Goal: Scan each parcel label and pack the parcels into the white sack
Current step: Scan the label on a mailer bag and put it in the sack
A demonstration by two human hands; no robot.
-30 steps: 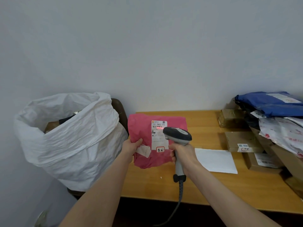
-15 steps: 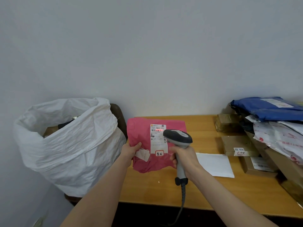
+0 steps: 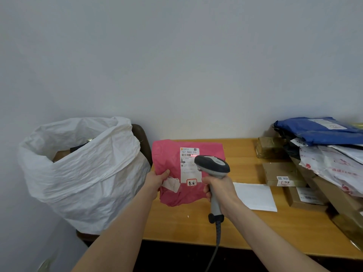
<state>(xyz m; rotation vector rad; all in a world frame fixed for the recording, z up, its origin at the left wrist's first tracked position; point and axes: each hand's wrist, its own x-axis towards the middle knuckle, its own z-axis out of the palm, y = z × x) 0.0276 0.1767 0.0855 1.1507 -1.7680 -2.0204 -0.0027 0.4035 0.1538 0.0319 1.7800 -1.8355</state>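
My left hand [image 3: 157, 180] grips the left edge of a pink parcel bag [image 3: 170, 163] and holds it tilted up over the table's left end. Its white label [image 3: 189, 163] faces me, with a red scan line across the barcode. My right hand [image 3: 220, 190] is closed around the handle of a grey barcode scanner [image 3: 213, 165], whose head points at the label from the right and covers part of it. The white sack [image 3: 84, 173] stands open to the left of the table, with parcels partly visible inside.
The wooden table [image 3: 245, 228] carries a white envelope [image 3: 255, 196] just right of my right hand. Brown boxes [image 3: 282, 173] and a pile of blue [image 3: 318, 130] and white mailer bags [image 3: 334, 165] fill the right end. A dark chair back shows behind the sack.
The view has shifted slightly, so sack and table sit a little lower in frame. Both hands keep their grips, and the scanner stays aimed at the label.
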